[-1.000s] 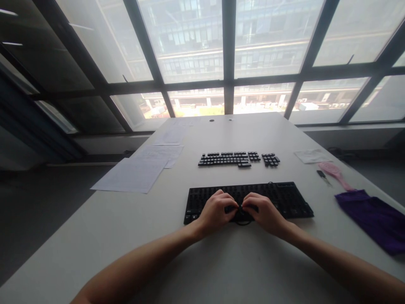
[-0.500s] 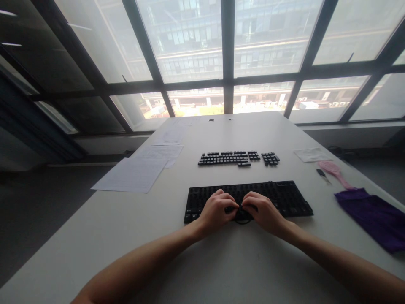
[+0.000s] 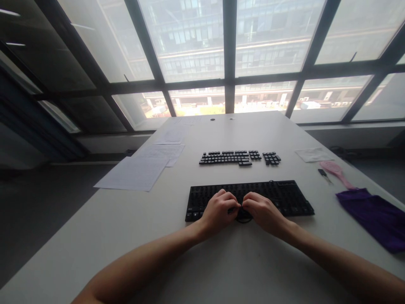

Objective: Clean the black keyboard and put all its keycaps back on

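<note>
The person's left hand (image 3: pixel 218 209) and right hand (image 3: pixel 264 211) are resting curled, fingertips meeting, on the near edge of the black keyboard (image 3: pixel 284 198) lying mid-bench (image 3: pixel 221 261), any grip being hidden; the keyboard is looking stiff, light and best held by its ends.

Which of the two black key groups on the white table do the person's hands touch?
The near black keyboard base, under the left hand and right hand; the loose black keycap rows lie farther off, untouched.

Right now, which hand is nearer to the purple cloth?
The right. The right hand rests on the keyboard, with the purple cloth off to its right; the left hand is beside it, on the far side.
</note>
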### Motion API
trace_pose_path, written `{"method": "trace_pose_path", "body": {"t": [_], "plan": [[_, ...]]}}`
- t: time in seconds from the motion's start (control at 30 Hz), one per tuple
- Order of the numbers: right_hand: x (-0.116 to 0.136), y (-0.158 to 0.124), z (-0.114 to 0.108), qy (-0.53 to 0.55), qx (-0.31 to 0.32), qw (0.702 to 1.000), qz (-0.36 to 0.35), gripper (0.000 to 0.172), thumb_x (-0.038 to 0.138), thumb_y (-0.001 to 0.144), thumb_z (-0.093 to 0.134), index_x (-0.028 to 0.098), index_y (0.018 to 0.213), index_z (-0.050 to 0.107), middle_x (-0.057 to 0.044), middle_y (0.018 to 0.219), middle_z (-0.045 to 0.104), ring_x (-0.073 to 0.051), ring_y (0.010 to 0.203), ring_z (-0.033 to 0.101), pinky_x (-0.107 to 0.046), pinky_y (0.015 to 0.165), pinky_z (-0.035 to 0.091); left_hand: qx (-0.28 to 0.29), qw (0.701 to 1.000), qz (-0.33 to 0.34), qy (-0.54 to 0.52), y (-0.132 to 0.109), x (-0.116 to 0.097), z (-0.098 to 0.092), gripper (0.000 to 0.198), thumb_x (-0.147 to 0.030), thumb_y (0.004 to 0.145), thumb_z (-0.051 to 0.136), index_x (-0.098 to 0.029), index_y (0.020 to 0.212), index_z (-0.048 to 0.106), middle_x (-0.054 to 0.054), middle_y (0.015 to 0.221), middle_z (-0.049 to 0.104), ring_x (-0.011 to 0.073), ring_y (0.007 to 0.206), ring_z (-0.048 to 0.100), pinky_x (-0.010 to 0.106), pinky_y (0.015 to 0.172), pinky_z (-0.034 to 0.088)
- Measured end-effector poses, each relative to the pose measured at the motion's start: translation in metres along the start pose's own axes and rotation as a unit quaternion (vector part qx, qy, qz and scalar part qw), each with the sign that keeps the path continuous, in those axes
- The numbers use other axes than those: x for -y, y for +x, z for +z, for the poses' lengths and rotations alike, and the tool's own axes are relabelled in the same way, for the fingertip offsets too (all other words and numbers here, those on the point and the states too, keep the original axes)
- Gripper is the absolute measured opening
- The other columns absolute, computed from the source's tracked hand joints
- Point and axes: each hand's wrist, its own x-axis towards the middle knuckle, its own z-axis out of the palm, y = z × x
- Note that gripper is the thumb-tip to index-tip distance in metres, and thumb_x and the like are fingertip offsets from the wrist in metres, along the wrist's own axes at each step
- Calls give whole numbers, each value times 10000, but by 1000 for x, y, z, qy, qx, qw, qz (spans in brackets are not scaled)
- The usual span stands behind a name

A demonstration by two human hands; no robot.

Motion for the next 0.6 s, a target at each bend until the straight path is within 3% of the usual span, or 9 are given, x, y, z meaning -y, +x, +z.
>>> {"method": "trace_pose_path", "body": {"t": [0.43,0.6], "plan": [[4,4,-5,28,5,1000,12,151,106,909,564,208,826,641,-65,929,661,-198,857,630,-316,769,513,6,999,-22,-28,1,2,1,112,-129,837,709,-225,856,763,26,931,735,186,864,578,317,797,509],[7,5,-9,15,14,1000,3,151,111,903,575,208,818,652,-69,941,668,-196,864,635,-308,761,517,30,999,5,10,1,-2,-4,112,-196,906,659,-230,897,766,39,964,726,201,896,576,361,854,503]]}}
